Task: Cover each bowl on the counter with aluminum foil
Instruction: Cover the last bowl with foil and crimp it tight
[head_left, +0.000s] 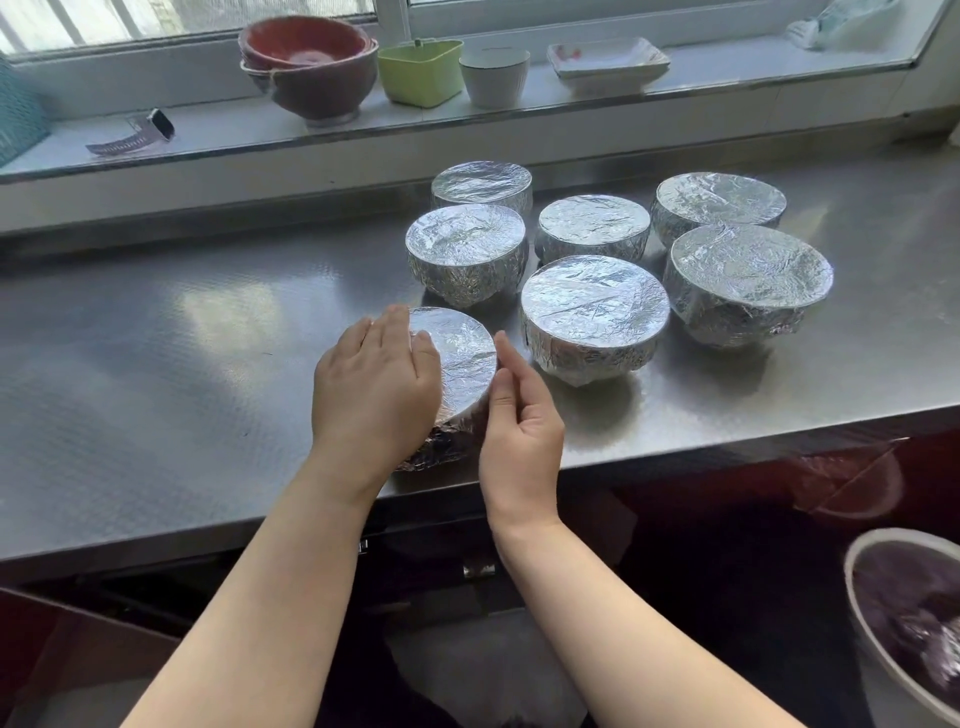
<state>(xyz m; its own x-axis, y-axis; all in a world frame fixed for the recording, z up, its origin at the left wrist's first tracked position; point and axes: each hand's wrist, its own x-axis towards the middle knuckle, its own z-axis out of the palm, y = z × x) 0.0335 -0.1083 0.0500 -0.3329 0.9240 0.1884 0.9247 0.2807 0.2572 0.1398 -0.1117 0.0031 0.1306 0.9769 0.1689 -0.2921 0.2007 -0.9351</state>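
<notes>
A foil-covered bowl (462, 358) stands near the front edge of the steel counter (182, 364). My left hand (374, 384) lies flat over its left side and top, fingers straight. My right hand (519, 410) presses its straight fingers against the bowl's right side. Several more foil-covered bowls stand behind and to the right, among them one (595, 306) just right of my hands, one (466, 249) behind it and a larger one (748, 275) at the far right. All of them show foil stretched tight over the rim and down the sides.
On the window sill stand stacked reddish bowls (311, 62), a green square container (421, 70), a white cup (493, 75) and a white square dish (608, 62). A watch (135, 135) lies at the sill's left. A bin (904, 623) stands at the lower right.
</notes>
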